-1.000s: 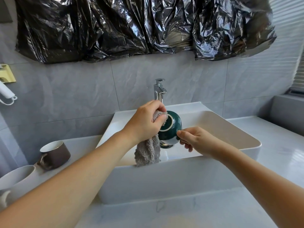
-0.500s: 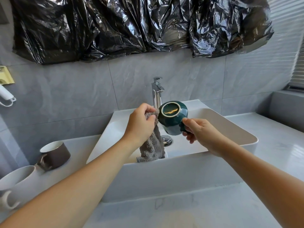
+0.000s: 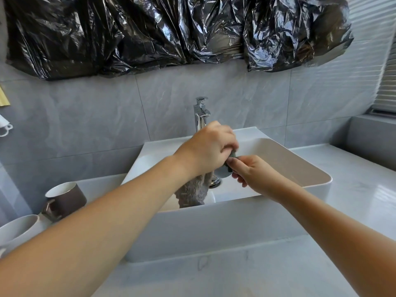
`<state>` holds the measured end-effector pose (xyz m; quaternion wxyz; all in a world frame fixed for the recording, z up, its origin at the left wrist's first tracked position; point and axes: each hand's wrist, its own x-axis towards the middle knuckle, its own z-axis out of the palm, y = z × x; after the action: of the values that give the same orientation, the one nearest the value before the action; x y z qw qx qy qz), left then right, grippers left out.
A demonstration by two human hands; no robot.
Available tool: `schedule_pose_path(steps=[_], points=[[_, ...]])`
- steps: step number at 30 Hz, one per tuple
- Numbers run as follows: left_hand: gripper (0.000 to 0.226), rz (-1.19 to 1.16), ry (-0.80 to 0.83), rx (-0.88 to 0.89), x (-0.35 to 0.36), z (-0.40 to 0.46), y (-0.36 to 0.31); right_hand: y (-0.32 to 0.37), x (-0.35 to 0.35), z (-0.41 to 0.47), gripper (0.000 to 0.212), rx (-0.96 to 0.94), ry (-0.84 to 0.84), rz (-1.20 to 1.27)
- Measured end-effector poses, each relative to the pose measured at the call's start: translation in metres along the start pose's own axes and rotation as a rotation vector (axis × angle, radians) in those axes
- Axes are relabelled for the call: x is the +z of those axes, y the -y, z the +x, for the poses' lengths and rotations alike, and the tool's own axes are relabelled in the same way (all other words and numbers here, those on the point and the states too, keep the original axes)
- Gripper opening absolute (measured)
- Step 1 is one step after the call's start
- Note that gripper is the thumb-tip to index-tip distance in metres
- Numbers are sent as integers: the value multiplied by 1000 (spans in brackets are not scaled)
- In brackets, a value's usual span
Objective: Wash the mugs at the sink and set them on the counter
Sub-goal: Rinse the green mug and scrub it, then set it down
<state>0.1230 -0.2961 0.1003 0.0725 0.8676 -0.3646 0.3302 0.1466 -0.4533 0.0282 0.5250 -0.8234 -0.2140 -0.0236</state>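
The green mug (image 3: pixel 233 154) sits over the sink (image 3: pixel 278 155), almost wholly covered by my left hand (image 3: pixel 211 150), which curls round the grey cloth (image 3: pixel 192 192) and presses it on the mug, while my right hand (image 3: pixel 251 171) pinches the mug from the side, I judge to steady it for scrubbing. I cannot make out its handle or whether the tap (image 3: pixel 201 113) runs; the brown mug (image 3: pixel 66 197) and the white mug (image 3: pixel 18 229), cut off at the edge, wait on the bench (image 3: pixel 353 181).

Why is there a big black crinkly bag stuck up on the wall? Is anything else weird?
Yes, that is the odd thing: black plastic sheeting hangs crumpled and sagging across the wall above the faucet, hiding whatever is behind it. Also, the brown mug on the counter lies tipped on its side.
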Motion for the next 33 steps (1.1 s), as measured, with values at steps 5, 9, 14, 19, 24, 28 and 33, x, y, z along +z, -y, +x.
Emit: schedule_pose_path(steps=[5,9,14,19,24,28,33], points=[[21,-61,24,-337,-13,20,9,-3,-2,0,40,-23,-7,25],[17,-56,-55,-384,-13,6,15,-3,-4,0,40,-28,-13,61],[12,-25,-139,-262,-8,-21,10,-2,-7,0,43,-38,-81,98],[14,-39,-96,-198,-10,-20,5,-5,-2,2,40,-32,-60,63],[19,178,-62,-429,-11,-11,-9,-7,-5,3,39,-46,-59,76],[14,63,141,-683,-23,-28,-30,-9,-8,5,46,36,-104,11],[9,-210,-215,-897,-76,-49,-44,17,-18,-6,53,-63,-288,-184]])
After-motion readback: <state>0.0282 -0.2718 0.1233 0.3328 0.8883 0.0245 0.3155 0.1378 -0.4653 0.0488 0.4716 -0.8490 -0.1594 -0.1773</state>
